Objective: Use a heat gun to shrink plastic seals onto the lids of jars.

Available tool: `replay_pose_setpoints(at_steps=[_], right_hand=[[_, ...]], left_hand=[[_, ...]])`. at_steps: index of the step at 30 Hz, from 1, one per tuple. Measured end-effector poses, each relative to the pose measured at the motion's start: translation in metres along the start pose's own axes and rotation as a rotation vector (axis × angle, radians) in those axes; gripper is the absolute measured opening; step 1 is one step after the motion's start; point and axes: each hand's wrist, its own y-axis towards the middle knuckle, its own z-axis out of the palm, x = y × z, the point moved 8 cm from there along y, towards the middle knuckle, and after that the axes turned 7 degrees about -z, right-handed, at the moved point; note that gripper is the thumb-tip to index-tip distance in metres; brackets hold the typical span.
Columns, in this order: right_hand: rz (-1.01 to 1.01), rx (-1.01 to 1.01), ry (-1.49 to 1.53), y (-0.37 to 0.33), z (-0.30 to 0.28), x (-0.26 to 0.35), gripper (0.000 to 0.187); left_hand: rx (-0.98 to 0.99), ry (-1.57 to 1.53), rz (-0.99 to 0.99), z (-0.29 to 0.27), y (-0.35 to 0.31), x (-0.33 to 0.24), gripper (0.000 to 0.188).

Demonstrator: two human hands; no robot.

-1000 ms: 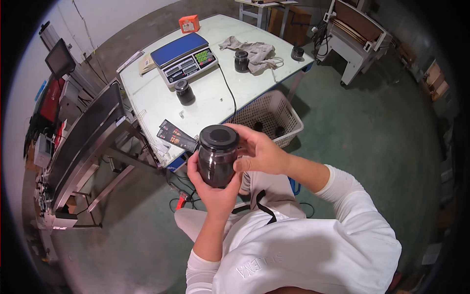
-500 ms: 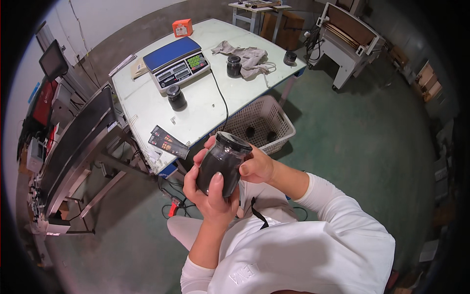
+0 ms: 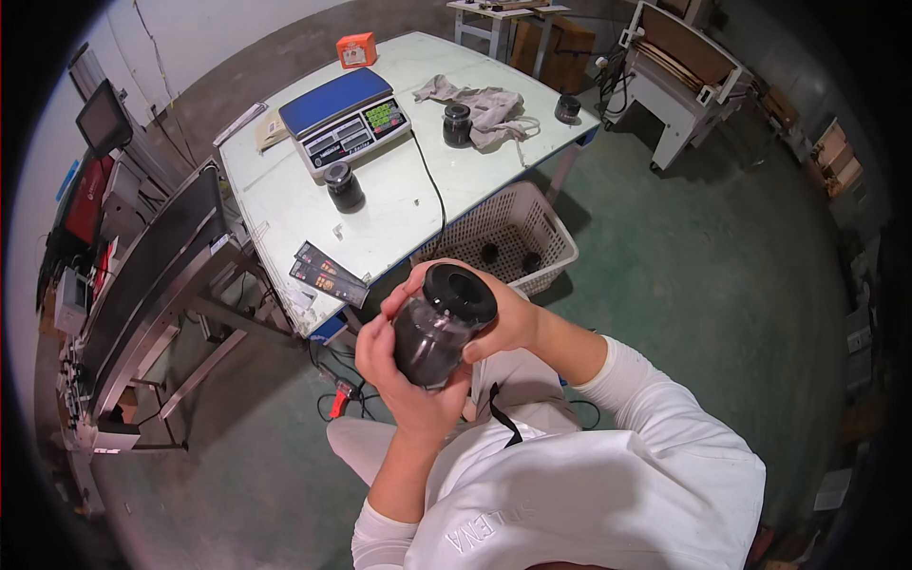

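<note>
Both my hands grip a glass jar point(image 3: 427, 340) with dark contents and a black lid, tilted in front of my body above the floor. My left hand point(image 3: 404, 385) wraps the jar's left side and base. My right hand point(image 3: 508, 318) is closed round its far right side, with the thumb near the lower edge. Beyond them, similar dark jars stand on the white table: one jar point(image 3: 344, 188) by the scale, another jar point(image 3: 457, 126) beside a grey cloth point(image 3: 486, 112), and a third jar point(image 3: 567, 109) near the right corner.
A blue-topped weighing scale point(image 3: 344, 119) and an orange box point(image 3: 356, 50) stand on the table point(image 3: 285, 223). Dark printed strips point(image 3: 329, 274) lie at its near corner. A plastic crate point(image 3: 560, 256) with dark round things sits below. At left runs a conveyor point(image 3: 157, 275).
The jar has been turned in my hands so its lid now faces more toward me. My left thumb has shifted off the front of the glass.
</note>
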Motion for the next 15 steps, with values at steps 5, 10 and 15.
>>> replay_pose_setpoints(at_steps=[5,10,15], right_hand=[[-0.181,0.052,-0.814,0.004,0.020,0.018,0.073],[-0.110,0.025,-0.879,0.002,0.025,0.016,0.073],[-0.052,0.041,-0.981,0.005,0.025,0.010,0.082]], left_hand=[[0.123,-0.085,-0.359,0.010,-0.009,0.051,0.080],[0.199,-0.072,-0.347,0.010,-0.007,0.057,0.086],[0.196,-0.406,-0.551,0.008,-0.018,0.080,0.081]])
